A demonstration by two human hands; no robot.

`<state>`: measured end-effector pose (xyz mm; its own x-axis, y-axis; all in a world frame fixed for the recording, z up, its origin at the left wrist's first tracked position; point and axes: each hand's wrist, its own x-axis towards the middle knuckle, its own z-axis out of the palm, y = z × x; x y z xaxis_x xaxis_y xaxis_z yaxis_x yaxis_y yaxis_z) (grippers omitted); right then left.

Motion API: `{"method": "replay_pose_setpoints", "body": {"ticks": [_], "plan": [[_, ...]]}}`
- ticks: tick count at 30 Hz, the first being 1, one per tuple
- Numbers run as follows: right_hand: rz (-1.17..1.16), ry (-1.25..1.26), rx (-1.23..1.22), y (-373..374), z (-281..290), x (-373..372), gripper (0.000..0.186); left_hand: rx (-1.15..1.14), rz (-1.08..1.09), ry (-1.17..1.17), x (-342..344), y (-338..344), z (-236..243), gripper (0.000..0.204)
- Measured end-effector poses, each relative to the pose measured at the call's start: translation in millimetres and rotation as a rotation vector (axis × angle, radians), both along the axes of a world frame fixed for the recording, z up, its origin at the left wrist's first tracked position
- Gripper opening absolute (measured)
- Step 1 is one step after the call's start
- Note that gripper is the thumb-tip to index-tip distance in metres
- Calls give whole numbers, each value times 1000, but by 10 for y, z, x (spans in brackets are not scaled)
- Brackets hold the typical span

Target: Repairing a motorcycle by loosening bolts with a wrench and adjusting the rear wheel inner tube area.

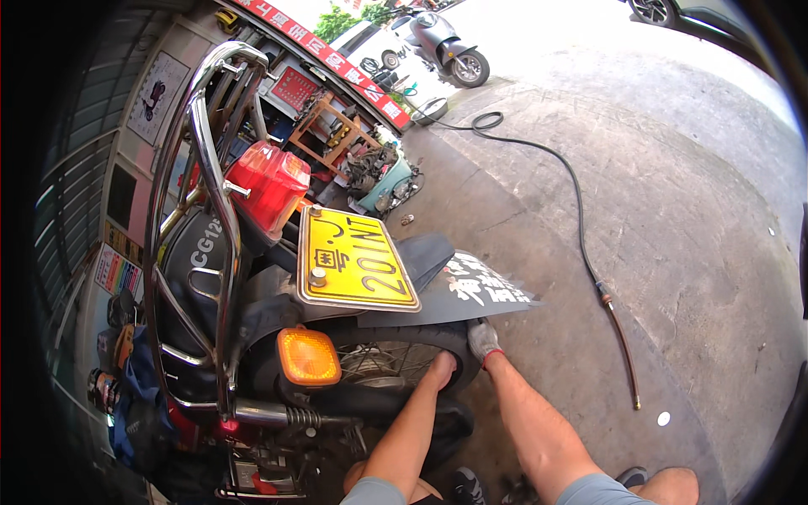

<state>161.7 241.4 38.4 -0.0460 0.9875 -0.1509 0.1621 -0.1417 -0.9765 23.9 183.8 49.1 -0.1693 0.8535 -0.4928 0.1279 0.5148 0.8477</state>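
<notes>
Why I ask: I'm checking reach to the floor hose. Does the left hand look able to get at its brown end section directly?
Probably not directly: the left hand is at the rear tyre, and the right forearm crosses between it and the hose's brown end section.

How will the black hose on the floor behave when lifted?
The black hose looks floppy: it lies in a loop and a long curve. Its brown end piece lies straighter, so is probably stiffer. Its length may make it drag.
</notes>
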Motion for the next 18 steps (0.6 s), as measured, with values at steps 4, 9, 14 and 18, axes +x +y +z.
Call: {"method": "replay_pose_setpoints", "body": {"ticks": [4, 9, 14, 18], "plan": [[32, -55, 66, 10, -40, -111, 55, 13, -77, -69, -132, 28, 136, 16], [50, -13, 69, 44, -116, -299, 55, 49, -77, -261, -192, -3, 358, 18], [-6, -8, 92, 151, -457, -178, 53, 173, -22, -301, 350, -42, 716, 24], [164, -238, 237, 51, -86, -185, 53, 203, 14, -357, 62, -48, 737, 30]]}}
